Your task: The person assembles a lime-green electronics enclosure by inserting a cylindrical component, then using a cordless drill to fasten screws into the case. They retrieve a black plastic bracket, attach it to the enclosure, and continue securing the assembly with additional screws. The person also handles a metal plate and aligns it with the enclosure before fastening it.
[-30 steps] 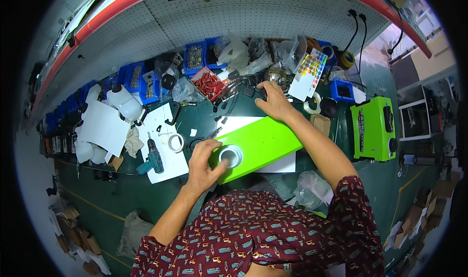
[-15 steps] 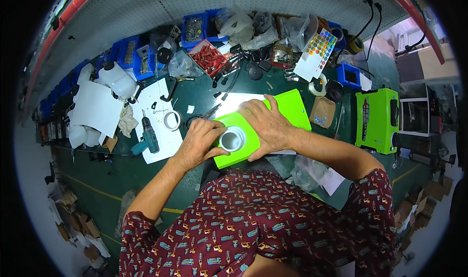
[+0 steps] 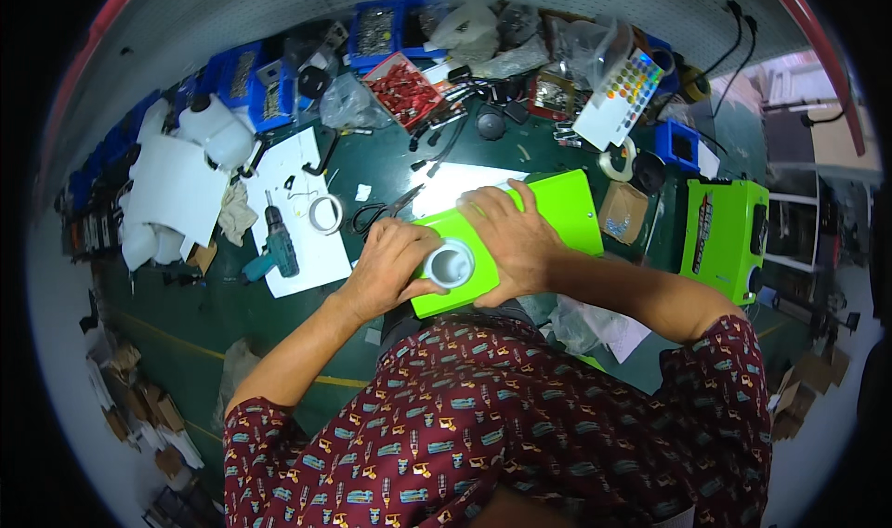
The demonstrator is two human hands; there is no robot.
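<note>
1. Green box (image 3: 569, 210) is at centre, right under both hands, slanting from approx 8 to 2 o'clock, w/ part of a white sheet (image 3: 455, 187) showing past its far edge. (Clock is read from the neck; 12 = away from the wearer.)
2. Looks done: white neck (image 3: 451, 265) sits at the box's near-L end, mouth up. Green top looks whole round it.
3. Looks left: neck mouth is bare, no lid on it. Can't tell if the neck is fixed tight or just sitting there, b/c fingers hide its L side. By my judgement it's partway, w/ the fit at the neck being the bit in hand.
4. L hand (image 3: 388, 263) is at 9 o'clock, curled in on the neck: fingers approx 10, thumb approx 8, closed on its L side. How hard it presses, can't tell.
5. R hand (image 3: 516, 247) is btwn 2 and 3, clamped across the box: palm on top, fingers toward the far edge, thumb at the near edge. Neck is just beside it, on its L.
6. So the neck lies btwn the two hands, closer to L; the rest of the box runs out past R toward 2 o'clock.
7. Nearby, not held: scissors (image 3: 376, 216) at 10, drill (image 3: 281, 247) at approx 9, black cap (image 3: 491, 122) (looks like one) btwn 12 and 1, a 2nd green unit (image 3: 720, 235), upright, well apart at 3.
</note>
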